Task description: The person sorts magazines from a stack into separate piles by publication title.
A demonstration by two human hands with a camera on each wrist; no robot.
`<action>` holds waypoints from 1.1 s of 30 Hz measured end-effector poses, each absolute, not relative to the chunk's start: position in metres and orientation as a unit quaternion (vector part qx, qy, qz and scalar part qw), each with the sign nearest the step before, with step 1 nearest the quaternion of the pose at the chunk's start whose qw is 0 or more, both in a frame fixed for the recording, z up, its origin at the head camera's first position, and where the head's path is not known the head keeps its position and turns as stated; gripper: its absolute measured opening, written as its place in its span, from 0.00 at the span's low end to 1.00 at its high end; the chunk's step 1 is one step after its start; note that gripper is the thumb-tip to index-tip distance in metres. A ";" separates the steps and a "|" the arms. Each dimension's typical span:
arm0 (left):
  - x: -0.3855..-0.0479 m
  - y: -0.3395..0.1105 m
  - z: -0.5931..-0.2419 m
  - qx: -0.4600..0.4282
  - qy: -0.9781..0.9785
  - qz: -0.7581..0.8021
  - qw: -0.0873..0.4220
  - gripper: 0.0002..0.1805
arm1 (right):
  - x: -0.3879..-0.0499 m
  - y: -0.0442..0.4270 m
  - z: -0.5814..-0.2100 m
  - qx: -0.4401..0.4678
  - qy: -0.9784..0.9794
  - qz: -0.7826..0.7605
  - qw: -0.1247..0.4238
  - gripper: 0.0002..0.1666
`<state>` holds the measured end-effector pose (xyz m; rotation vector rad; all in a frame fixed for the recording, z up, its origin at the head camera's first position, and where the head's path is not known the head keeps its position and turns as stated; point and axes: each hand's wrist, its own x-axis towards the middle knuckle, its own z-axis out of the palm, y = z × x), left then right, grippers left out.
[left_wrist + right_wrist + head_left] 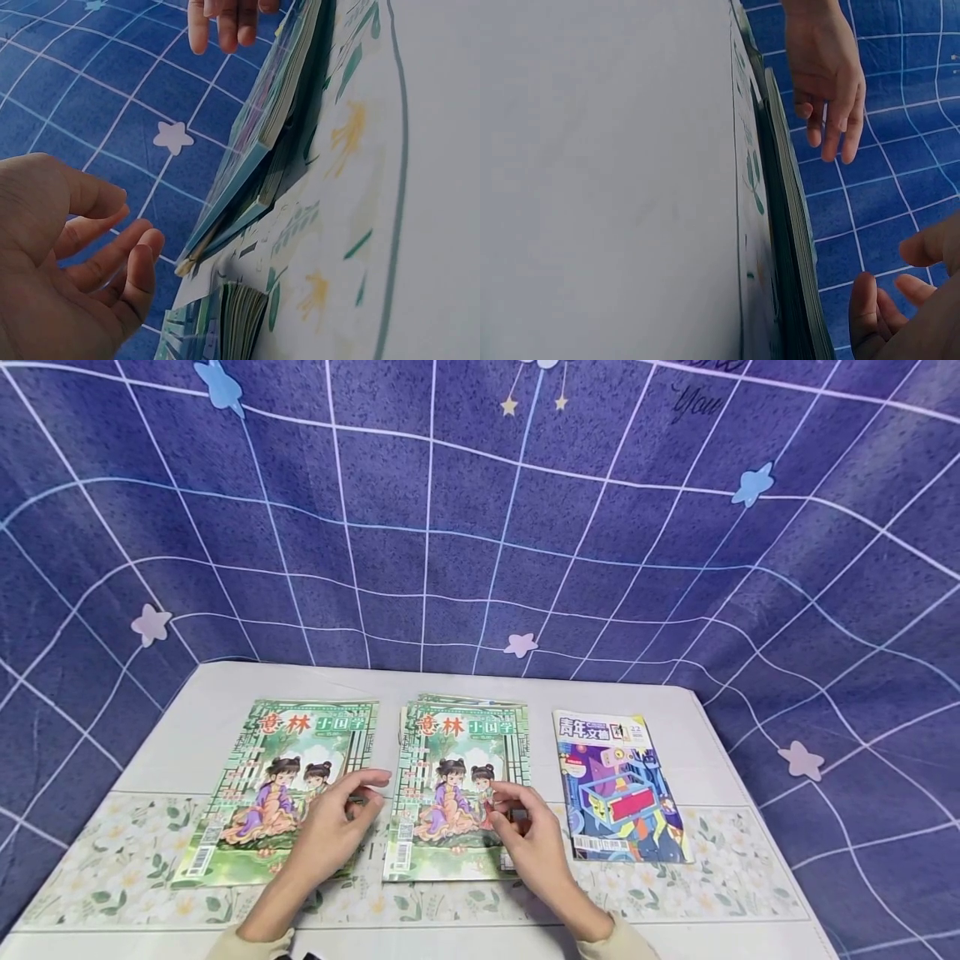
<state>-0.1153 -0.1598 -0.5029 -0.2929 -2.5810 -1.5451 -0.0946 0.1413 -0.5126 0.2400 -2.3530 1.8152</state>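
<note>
At the left, a green Yilin magazine lies on the surface, its long axis running away from the person and leaning rightward at the far end; the left hand is above its right edge, fingers loosely bent and spread, holding nothing; just to the right of this hand lies the middle stack of Yilin magazines, long axis almost straight away from the person; the right hand is nearer to it, over its right part, thumb and fingers apart and relaxed, pinching nothing; farther right, the purple Qingnian Wenzhai magazine leans leftward at its far end.
</note>
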 end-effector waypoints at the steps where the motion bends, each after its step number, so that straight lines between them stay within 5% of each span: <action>1: -0.115 -0.159 -0.503 -0.097 -0.852 -0.511 0.059 0.18 | -0.094 0.142 -0.512 0.080 -0.788 0.605 0.082 0.23; 33: -0.111 -0.146 -0.515 -0.061 -0.853 -0.518 0.031 0.19 | -0.095 0.179 -0.521 0.038 -0.799 0.592 0.099 0.25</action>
